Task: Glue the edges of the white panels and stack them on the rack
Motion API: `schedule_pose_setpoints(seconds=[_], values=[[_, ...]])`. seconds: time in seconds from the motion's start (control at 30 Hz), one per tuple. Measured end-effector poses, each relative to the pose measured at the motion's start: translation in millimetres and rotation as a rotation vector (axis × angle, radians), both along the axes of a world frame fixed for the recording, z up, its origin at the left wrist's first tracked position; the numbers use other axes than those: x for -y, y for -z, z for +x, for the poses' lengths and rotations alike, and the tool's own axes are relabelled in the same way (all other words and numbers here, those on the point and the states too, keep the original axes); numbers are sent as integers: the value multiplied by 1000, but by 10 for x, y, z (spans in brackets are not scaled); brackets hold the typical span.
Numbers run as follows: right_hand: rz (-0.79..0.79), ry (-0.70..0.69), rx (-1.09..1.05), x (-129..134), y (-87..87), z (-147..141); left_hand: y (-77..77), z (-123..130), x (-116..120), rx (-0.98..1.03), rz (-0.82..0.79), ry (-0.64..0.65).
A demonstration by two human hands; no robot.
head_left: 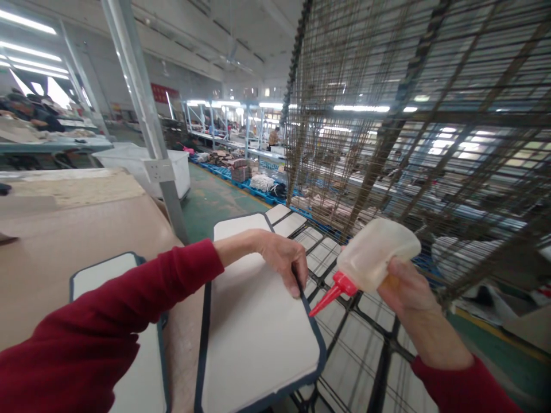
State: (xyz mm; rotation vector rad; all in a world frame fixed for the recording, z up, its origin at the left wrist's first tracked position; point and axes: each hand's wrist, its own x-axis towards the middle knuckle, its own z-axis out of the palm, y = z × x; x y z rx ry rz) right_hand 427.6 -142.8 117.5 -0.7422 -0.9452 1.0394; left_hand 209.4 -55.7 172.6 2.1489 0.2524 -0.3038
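Note:
A cream-white panel with dark blue edging (253, 338) lies before me, rounded at its corners. My left hand (284, 258) reaches across it, fingers curled over its right edge and pinching the blue border. In my right hand (408, 287) is a translucent squeeze bottle (376, 252) with a red pointed nozzle, tilted downward. The nozzle tip is close to the panel's right edge, just below my left fingers; whether it touches cannot be made out. Another blue-edged panel (148, 355) lies to the left, partly hidden under my left sleeve.
A wire mesh rack (408, 115) rises at the right, with its lower mesh (379, 344) over several pale panels. On the left stands a brown worktable (86, 229) beside a metal post (144, 92). A white bin (178, 172) stands behind. People sit at the far left.

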Motion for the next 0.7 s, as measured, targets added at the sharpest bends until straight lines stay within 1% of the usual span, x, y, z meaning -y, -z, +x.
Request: schedule_pose_setpoints(seconds=[0.27, 0.53, 0.7], values=[[22, -37, 2, -66, 15, -55, 54, -72, -13, 24, -70, -42], [71, -110, 41, -152, 73, -6, 78, -91, -25, 47, -107, -3], [102, -108, 77, -155, 53, -31, 56, -102, 6, 36, -94, -16]])
